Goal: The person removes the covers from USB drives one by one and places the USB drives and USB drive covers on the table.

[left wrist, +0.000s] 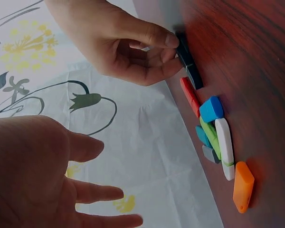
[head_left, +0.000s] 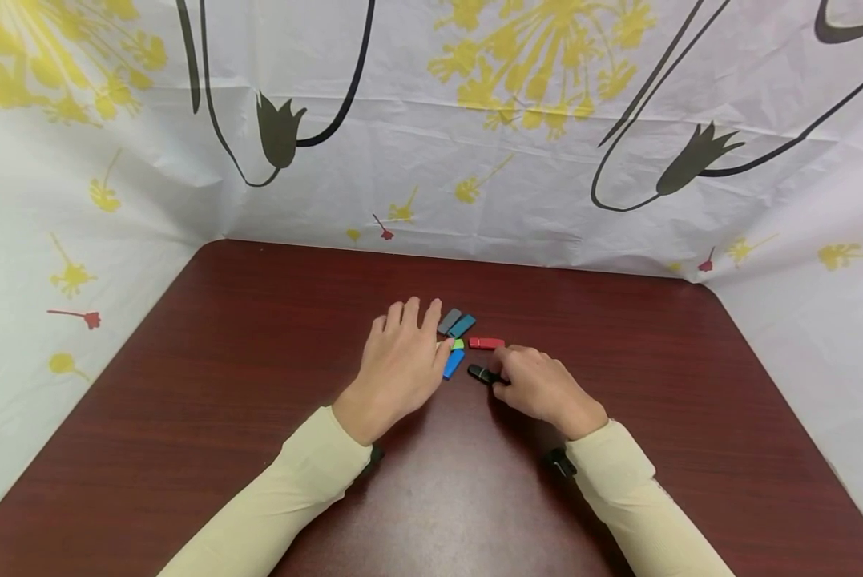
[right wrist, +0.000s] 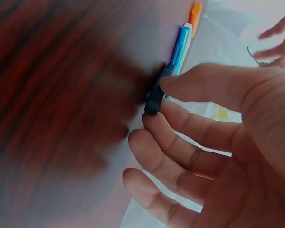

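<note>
My right hand (head_left: 542,387) pinches a black USB flash drive (head_left: 481,374) between thumb and fingers, low over the table. In the right wrist view the thumb presses on the black drive (right wrist: 156,92). Fingers straight and spread, my left hand (head_left: 402,365) hovers just left of the group and holds nothing. The group has a red drive (head_left: 485,343), a blue one (head_left: 453,365), a green one (head_left: 459,344), a teal one (head_left: 463,325) and a grey one (head_left: 449,321). A white drive (left wrist: 224,147) and an orange one (left wrist: 243,187) are mostly hidden by the left hand in the head view.
The dark red wood table (head_left: 258,320) carries the drives near its middle. A white patterned cloth (head_left: 373,160) hangs behind its far edge and along both sides. Light sleeves (head_left: 316,457) cover both forearms.
</note>
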Demonstrator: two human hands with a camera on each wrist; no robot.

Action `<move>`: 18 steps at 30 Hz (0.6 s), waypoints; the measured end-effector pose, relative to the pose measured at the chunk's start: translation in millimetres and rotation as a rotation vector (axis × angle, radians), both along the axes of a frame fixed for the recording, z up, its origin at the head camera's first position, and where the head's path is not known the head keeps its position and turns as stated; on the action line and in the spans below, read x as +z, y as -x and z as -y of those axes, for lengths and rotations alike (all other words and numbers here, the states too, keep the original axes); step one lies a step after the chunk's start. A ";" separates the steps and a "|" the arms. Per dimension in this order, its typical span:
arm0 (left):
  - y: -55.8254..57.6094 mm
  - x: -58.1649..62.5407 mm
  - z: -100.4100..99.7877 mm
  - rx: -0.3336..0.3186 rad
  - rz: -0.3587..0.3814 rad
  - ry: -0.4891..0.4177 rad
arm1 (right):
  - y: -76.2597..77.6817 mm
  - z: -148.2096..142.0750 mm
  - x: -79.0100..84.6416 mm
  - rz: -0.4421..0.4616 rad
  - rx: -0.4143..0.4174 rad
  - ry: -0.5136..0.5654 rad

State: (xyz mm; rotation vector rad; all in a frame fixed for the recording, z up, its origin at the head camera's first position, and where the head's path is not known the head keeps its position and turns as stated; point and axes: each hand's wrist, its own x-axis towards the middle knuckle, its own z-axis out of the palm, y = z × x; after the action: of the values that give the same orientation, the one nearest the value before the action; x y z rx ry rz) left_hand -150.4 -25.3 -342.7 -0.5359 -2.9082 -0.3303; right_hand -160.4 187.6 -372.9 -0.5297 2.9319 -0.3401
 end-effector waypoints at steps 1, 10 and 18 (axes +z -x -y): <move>-0.4 -0.6 -0.1 -0.014 -0.009 0.002 | -0.1 0.1 0.5 0.005 0.001 0.005; -1.7 -4.4 -1.3 -0.180 -0.134 0.054 | -2.9 1.8 10.2 -0.127 0.071 0.073; 0.7 -5.2 -1.7 -0.249 -0.221 0.016 | -4.0 5.3 20.3 -0.369 0.236 0.224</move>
State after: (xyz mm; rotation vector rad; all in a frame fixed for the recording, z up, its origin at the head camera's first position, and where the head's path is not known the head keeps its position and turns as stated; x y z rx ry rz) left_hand -151.1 -23.6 -347.9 -0.8810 -2.6372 -0.2609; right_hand -156.4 182.3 -352.6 -1.0647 3.1426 -0.6028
